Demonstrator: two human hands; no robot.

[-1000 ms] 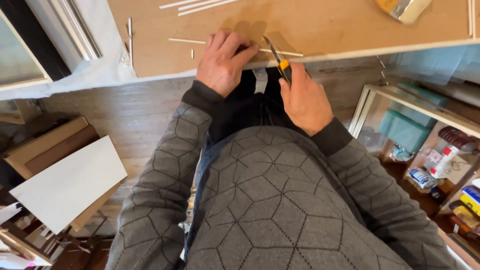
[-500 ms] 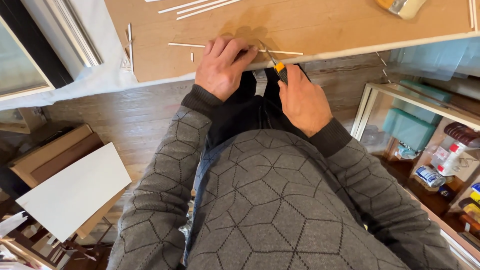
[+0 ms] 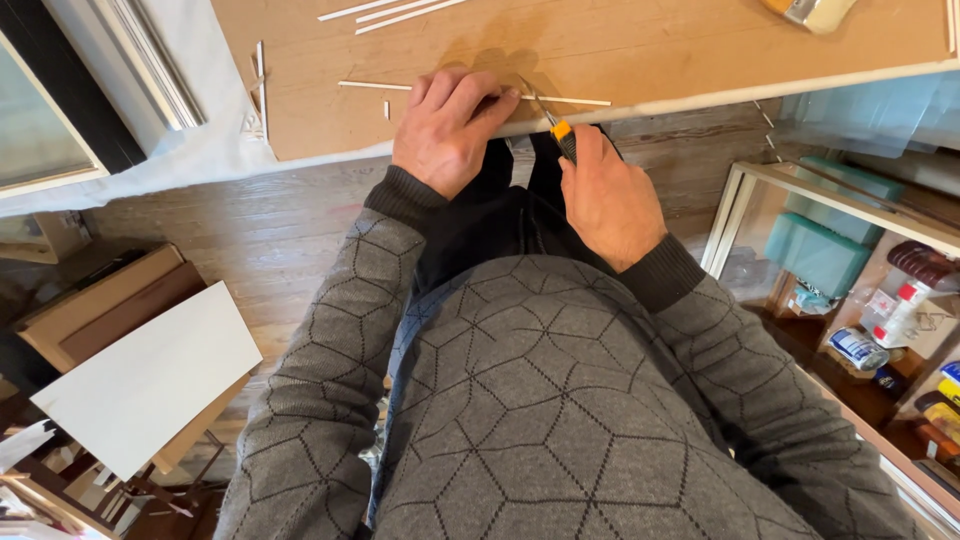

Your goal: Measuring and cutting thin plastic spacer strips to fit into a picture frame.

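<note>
My left hand (image 3: 447, 125) lies palm down on a brown board (image 3: 650, 45), its fingers pressing a thin pale wooden strip (image 3: 370, 86) that runs left to right near the board's front edge. My right hand (image 3: 605, 195) grips a utility knife with an orange and black handle (image 3: 563, 133); its blade points up and left onto the strip just beside my left fingertips. I wear a grey patterned sweater.
More thin strips (image 3: 390, 10) lie at the board's far side, with small offcuts (image 3: 258, 90) at its left edge. A brush-like tool (image 3: 815, 12) sits top right. A shelf with bottles and teal boxes (image 3: 815, 250) stands to the right, flat panels (image 3: 140, 375) to the lower left.
The hands and knife have stayed at the same spot on the strip; the view has shifted slightly, and the knife has tilted a little.
</note>
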